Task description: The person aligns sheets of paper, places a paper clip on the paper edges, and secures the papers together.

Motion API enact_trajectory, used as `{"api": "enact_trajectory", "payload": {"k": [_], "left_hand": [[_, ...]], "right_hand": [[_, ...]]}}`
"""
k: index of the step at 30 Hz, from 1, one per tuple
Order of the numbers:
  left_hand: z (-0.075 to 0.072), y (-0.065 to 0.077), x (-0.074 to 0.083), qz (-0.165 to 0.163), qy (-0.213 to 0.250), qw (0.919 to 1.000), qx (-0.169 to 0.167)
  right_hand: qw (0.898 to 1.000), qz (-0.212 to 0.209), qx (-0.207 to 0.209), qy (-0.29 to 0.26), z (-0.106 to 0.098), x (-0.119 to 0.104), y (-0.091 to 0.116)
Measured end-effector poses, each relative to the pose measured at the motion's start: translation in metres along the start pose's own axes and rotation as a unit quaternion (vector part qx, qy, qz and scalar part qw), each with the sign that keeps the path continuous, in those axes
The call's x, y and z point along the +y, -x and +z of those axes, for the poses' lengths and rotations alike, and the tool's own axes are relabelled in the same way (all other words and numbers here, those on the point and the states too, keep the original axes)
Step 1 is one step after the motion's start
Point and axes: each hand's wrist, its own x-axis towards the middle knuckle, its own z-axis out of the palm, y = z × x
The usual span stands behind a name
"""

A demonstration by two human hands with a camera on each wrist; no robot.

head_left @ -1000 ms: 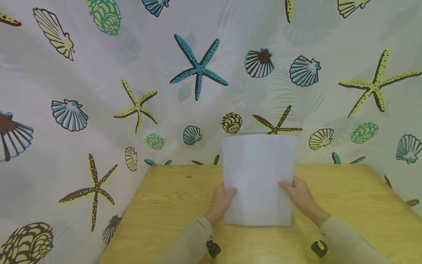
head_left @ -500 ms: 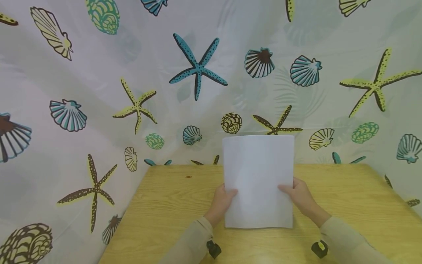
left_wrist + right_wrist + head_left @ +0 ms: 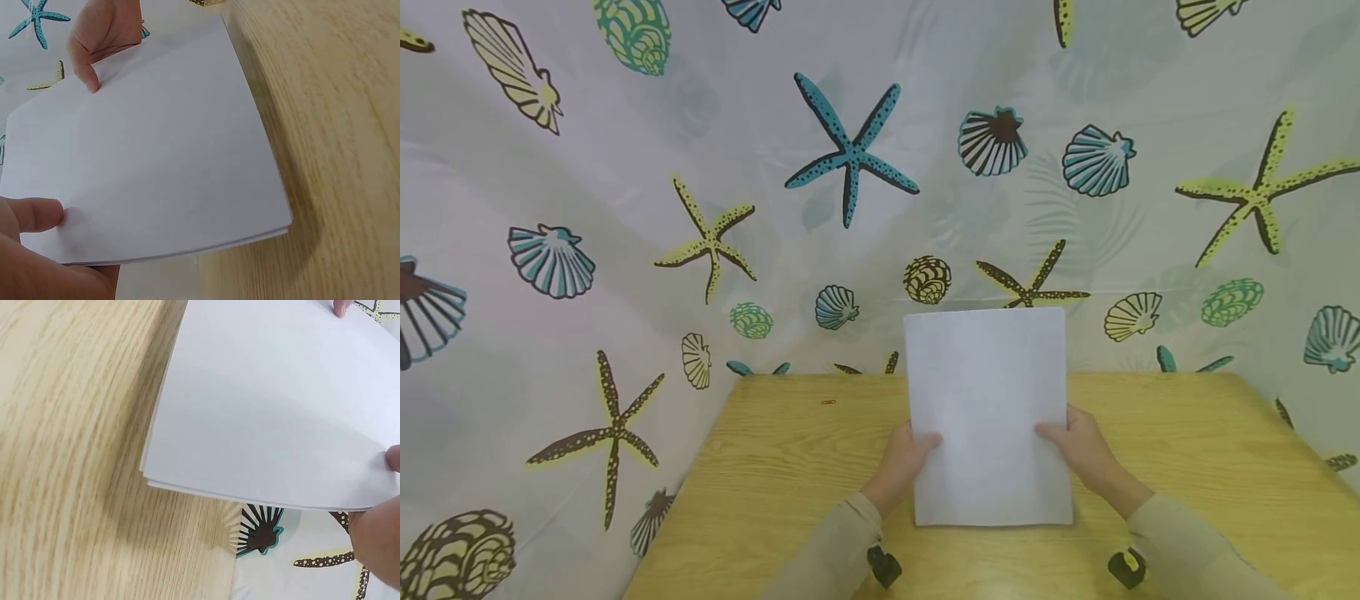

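The person's two forearms reach forward in pale sleeves (image 3: 831, 546), angling in toward each other, and both hands have hold of a thin stack of white sheets (image 3: 988, 375) between them. The left hand (image 3: 898, 465) pinches the stack's left edge, its thumb (image 3: 40, 214) laid across the near face and pointing inward, the other fingers tucked behind. The right hand (image 3: 1086, 446) mirrors it on the opposite edge, thumb (image 3: 1051, 432) pressed on the paper at nearly the same height. Most of the stack rises above the two thumbs, close to upright, with a shorter part hanging below them. Whether the lower edge touches the wooden table (image 3: 775, 483) under the grip, I can't tell. Beyond the left hand and farther left, well apart from it, a small red clip (image 3: 828, 402) lies on the wood. Past the hands hangs a cloth (image 3: 760, 100) printed with starfish and shells.
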Motion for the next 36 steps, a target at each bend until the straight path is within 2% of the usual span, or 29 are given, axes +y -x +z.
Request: {"api": "enact_trajectory", "payload": {"k": [15,22,26,31,36], "left_hand": [[-0.006,-0.002,-0.003,0.002,-0.010,0.9991,-0.042],[-0.006,0.000,-0.001,0.003,-0.006,0.9985,-0.055],[-0.011,-0.001,-0.001,0.002,-0.015,0.9977,-0.066],[-0.019,-0.005,-0.005,0.009,-0.042,0.9973,-0.059],[-0.027,-0.009,-0.008,0.009,-0.025,0.9976,-0.064]], "right_hand": [[1.000,0.010,-0.001,-0.007,0.001,0.000,0.004],[1.000,0.000,0.002,-0.009,0.000,0.000,0.007],[1.000,-0.004,0.003,-0.007,0.000,0.001,0.007],[1.000,-0.004,-0.004,-0.005,-0.002,0.002,0.006],[1.000,0.009,-0.010,-0.001,-0.003,0.003,0.006]]}}
